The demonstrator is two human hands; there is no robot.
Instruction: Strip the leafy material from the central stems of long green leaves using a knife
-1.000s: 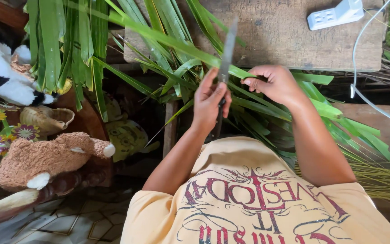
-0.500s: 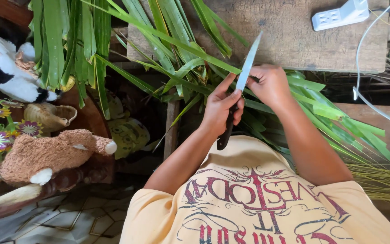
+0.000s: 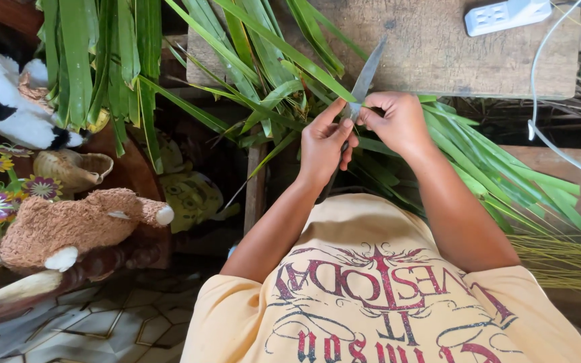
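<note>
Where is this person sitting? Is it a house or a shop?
Probably a home's work corner, not a shop. There are soft toys like a brown plush animal, a patterned tiled floor, a worn wooden board with a white power strip, and piles of long green leaves.

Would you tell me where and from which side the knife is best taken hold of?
By its dark handle, from below, nearest the person. The left hand already wraps it; the knife has its bare blade pointing up and away over the long green leaves pinched by the right hand.
</note>
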